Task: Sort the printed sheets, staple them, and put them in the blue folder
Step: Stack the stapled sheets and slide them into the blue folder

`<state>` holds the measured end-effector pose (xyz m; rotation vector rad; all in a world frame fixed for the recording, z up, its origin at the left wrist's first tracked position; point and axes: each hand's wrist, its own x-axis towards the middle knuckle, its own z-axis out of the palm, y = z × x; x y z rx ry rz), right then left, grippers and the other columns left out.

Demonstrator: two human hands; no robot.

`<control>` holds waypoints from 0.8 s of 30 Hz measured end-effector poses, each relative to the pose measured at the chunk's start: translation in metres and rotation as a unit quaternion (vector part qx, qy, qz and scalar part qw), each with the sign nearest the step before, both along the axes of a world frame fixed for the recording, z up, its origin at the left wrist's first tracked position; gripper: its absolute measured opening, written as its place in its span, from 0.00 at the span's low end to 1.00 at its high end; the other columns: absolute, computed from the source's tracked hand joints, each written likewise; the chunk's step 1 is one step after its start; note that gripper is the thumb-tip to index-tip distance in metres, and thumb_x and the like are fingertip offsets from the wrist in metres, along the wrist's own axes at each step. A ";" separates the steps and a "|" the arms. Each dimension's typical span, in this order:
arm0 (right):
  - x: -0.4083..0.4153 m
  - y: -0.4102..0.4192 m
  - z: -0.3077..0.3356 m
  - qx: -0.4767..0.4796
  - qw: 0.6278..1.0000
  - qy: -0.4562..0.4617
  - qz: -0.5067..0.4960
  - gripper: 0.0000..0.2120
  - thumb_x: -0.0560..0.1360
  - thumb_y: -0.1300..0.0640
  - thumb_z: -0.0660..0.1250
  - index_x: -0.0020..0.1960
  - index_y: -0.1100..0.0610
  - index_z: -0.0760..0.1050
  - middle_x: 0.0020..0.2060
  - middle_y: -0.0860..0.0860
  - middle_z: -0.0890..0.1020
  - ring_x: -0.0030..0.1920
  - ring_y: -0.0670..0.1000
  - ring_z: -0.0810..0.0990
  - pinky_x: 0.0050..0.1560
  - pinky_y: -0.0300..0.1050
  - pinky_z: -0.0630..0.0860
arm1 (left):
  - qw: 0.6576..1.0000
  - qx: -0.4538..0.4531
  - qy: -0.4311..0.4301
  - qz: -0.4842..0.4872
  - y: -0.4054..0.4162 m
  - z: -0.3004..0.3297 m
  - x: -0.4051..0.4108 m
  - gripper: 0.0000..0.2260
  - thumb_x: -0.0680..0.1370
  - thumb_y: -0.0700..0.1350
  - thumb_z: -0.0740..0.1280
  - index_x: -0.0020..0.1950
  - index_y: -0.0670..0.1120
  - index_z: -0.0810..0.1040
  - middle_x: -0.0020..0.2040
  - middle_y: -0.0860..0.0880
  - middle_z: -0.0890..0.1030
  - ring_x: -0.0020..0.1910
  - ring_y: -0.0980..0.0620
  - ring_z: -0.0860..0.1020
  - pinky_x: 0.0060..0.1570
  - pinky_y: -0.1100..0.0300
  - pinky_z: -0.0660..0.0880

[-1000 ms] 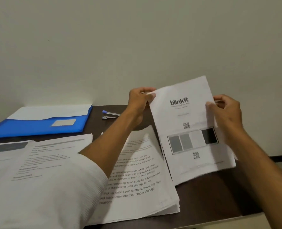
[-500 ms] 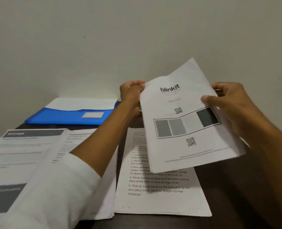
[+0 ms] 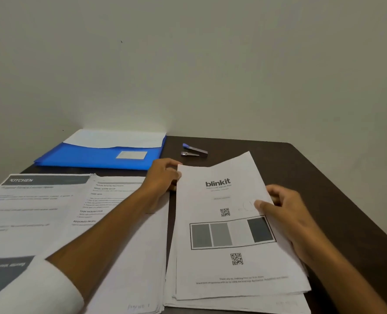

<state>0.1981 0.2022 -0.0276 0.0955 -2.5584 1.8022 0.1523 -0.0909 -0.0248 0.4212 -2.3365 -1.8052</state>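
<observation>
A printed "blinkit" sheet (image 3: 224, 232) lies on top of a stack of papers (image 3: 240, 302) at the right of the dark desk (image 3: 312, 173). My left hand (image 3: 164, 175) pinches the sheet's top left corner. My right hand (image 3: 285, 216) grips its right edge, thumb on top. Two more printed stacks lie to the left: a "KITCHEN" sheet (image 3: 29, 211) and a text sheet (image 3: 129, 245) under my left forearm. The blue folder (image 3: 92, 157) lies at the back left with white paper showing inside. A small blue stapler (image 3: 193, 151) sits beside it.
A plain wall rises right behind the desk. Bare dark desk surface shows at the back right, up to the rounded right corner (image 3: 290, 145).
The blinkit sheet came down from the air onto the right stack, with both hands still on it. The camera view tilted and the stapler came into sight.
</observation>
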 end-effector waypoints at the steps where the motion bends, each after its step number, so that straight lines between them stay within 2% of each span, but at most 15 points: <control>1: 0.000 0.001 -0.001 0.016 1.000 0.006 0.004 0.05 0.82 0.61 0.70 0.56 0.54 0.82 0.47 0.49 0.89 0.46 0.53 0.89 0.51 0.60 0.86 | 1.000 -0.003 0.013 -0.002 0.001 -0.001 0.001 0.09 0.84 0.35 0.65 0.58 0.46 0.80 0.53 0.47 0.82 0.50 0.50 0.82 0.40 0.65 0.77; 5: -0.006 0.008 0.000 0.065 0.997 0.040 0.012 0.03 0.82 0.56 0.70 0.53 0.52 0.83 0.45 0.46 0.89 0.46 0.49 0.89 0.51 0.57 0.86 | 0.997 -0.057 0.049 -0.011 0.001 -0.006 0.000 0.10 0.84 0.35 0.66 0.57 0.50 0.79 0.53 0.48 0.83 0.51 0.51 0.83 0.42 0.66 0.77; 8: -0.008 0.010 -0.004 0.074 0.996 0.058 0.006 0.04 0.81 0.54 0.70 0.52 0.53 0.83 0.45 0.46 0.89 0.45 0.48 0.89 0.50 0.55 0.86 | 0.996 -0.058 0.066 -0.007 0.000 -0.011 0.002 0.10 0.84 0.35 0.66 0.57 0.51 0.79 0.51 0.47 0.84 0.50 0.50 0.83 0.40 0.68 0.77; 11: -0.005 0.012 -0.011 0.083 0.993 0.080 -0.021 0.04 0.81 0.56 0.70 0.50 0.52 0.84 0.42 0.45 0.89 0.44 0.49 0.88 0.47 0.52 0.85 | 0.992 -0.105 0.066 0.012 0.000 -0.016 -0.001 0.09 0.84 0.38 0.67 0.62 0.48 0.80 0.54 0.46 0.83 0.51 0.50 0.82 0.41 0.68 0.76; 14: 0.002 0.014 -0.014 0.089 0.992 0.082 -0.045 0.06 0.81 0.57 0.70 0.47 0.50 0.84 0.39 0.46 0.88 0.42 0.51 0.88 0.45 0.56 0.85 | 0.986 -0.153 0.063 0.016 0.003 -0.016 -0.001 0.10 0.84 0.41 0.69 0.65 0.48 0.80 0.52 0.46 0.83 0.41 0.49 0.82 0.31 0.70 0.75; 16: 0.005 0.015 -0.016 0.107 0.989 0.079 -0.057 0.07 0.80 0.57 0.70 0.45 0.50 0.84 0.38 0.46 0.87 0.41 0.53 0.87 0.44 0.58 0.85 | 0.983 -0.169 0.070 0.014 0.005 -0.015 0.001 0.09 0.83 0.40 0.69 0.63 0.48 0.80 0.49 0.48 0.82 0.40 0.50 0.82 0.29 0.71 0.75; 18: 0.009 0.016 -0.015 0.129 0.985 0.085 -0.079 0.07 0.80 0.56 0.70 0.44 0.50 0.84 0.37 0.45 0.87 0.40 0.52 0.86 0.42 0.58 0.84 | 0.979 -0.194 0.069 0.018 0.008 -0.014 0.001 0.09 0.82 0.41 0.70 0.62 0.48 0.80 0.48 0.49 0.82 0.41 0.50 0.83 0.35 0.66 0.79; 20: 0.013 0.016 -0.014 0.136 0.982 0.086 -0.104 0.05 0.80 0.55 0.71 0.45 0.48 0.83 0.37 0.43 0.87 0.40 0.50 0.86 0.41 0.55 0.85 | 0.971 -0.228 0.056 0.034 0.009 -0.014 0.001 0.09 0.82 0.43 0.71 0.62 0.47 0.80 0.50 0.48 0.83 0.45 0.51 0.83 0.46 0.60 0.82; 22: 0.018 0.013 -0.014 0.161 0.975 0.088 -0.123 0.01 0.79 0.53 0.72 0.49 0.48 0.82 0.41 0.43 0.86 0.43 0.49 0.85 0.40 0.48 0.82 | 0.955 -0.291 0.034 0.046 0.010 -0.011 0.002 0.07 0.83 0.46 0.70 0.60 0.46 0.79 0.50 0.49 0.81 0.48 0.53 0.80 0.51 0.60 0.77; 24: 0.022 0.009 -0.016 0.239 0.960 0.077 -0.122 0.09 0.79 0.50 0.72 0.59 0.50 0.81 0.51 0.46 0.84 0.49 0.49 0.82 0.45 0.46 0.78 | 0.940 -0.338 0.004 0.042 0.014 -0.008 0.003 0.08 0.84 0.49 0.69 0.56 0.45 0.79 0.45 0.48 0.79 0.45 0.53 0.77 0.49 0.60 0.72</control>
